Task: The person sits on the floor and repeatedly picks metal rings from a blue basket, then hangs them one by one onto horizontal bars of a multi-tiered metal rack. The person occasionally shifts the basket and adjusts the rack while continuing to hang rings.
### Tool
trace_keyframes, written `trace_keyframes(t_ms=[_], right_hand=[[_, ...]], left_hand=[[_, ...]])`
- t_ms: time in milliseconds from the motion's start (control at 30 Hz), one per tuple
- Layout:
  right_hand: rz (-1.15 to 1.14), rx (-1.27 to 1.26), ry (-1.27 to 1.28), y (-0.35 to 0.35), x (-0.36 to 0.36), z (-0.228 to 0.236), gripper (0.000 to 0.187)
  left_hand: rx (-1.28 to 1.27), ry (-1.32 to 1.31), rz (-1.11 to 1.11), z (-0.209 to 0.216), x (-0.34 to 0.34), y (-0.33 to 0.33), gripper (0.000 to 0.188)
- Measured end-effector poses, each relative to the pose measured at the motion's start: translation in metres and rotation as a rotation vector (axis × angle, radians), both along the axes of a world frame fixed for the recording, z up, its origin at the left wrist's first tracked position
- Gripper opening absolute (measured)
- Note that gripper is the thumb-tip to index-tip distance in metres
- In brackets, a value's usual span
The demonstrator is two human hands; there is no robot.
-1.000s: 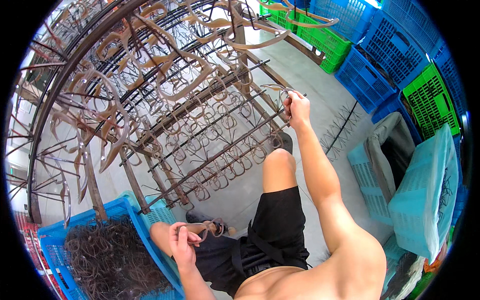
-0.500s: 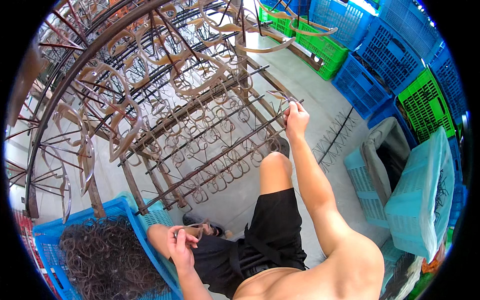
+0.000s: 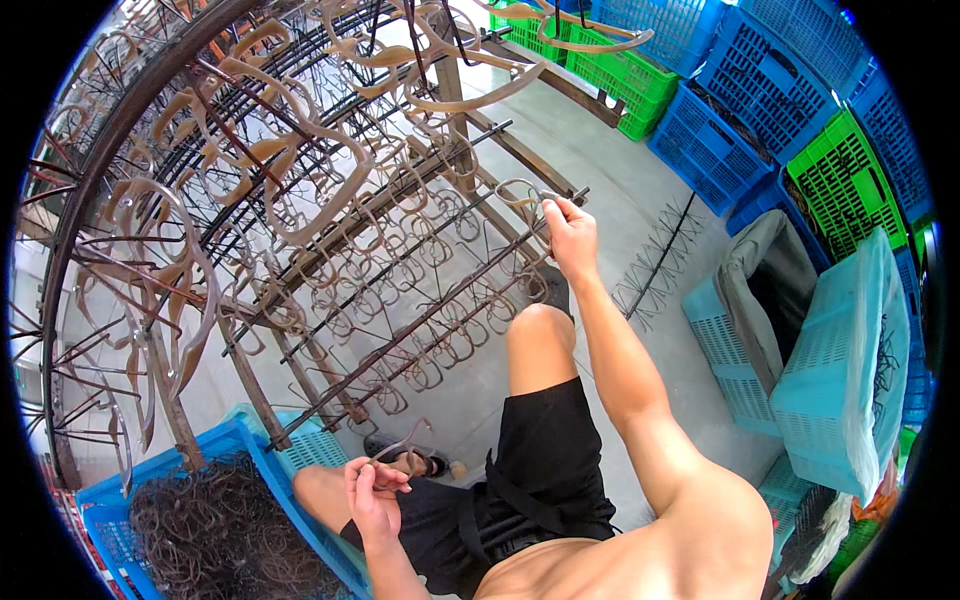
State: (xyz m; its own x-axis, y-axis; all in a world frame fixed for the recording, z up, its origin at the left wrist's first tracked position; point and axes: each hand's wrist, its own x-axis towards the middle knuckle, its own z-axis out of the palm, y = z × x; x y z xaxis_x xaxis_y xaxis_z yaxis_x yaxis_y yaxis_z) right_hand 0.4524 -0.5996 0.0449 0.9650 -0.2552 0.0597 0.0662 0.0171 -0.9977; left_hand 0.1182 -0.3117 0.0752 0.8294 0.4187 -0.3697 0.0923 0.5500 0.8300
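By the brown metal rack (image 3: 250,385), left grip (image 3: 374,500) pinched a curved brown plastic frame (image 3: 408,437); right grip (image 3: 571,240), a looped one (image 3: 518,204).

Reaching with a nearly straight right arm (image 3: 632,375) toward eleven o'clock from the shoulder (image 3: 722,512); pinching with the right hand (image 3: 573,238) at two o'clock from mid-view; holding the left hand (image 3: 376,498) low at seven o'clock, with curled fingers (image 3: 392,478) and left forearm (image 3: 395,570) pointing toward eleven
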Motion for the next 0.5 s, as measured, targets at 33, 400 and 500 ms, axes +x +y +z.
trace_keyframes(t_ms=[33, 400, 500], right_hand=[[0.015, -0.057, -0.019, -0.002, 0.0, 0.001, 0.02], [0.026, 0.019, 0.013, -0.01, 0.01, 0.0, 0.023], [-0.03, -0.231, -0.068, -0.02, 0.004, 0.003, 0.024]], left_hand=[[-0.021, -0.009, -0.01, 0.0, 0.001, -0.001, 0.012], [-0.124, -0.117, -0.099, 0.019, 0.037, -0.024, 0.016], [-0.095, -0.152, -0.099, 0.033, 0.045, -0.029, 0.016]])
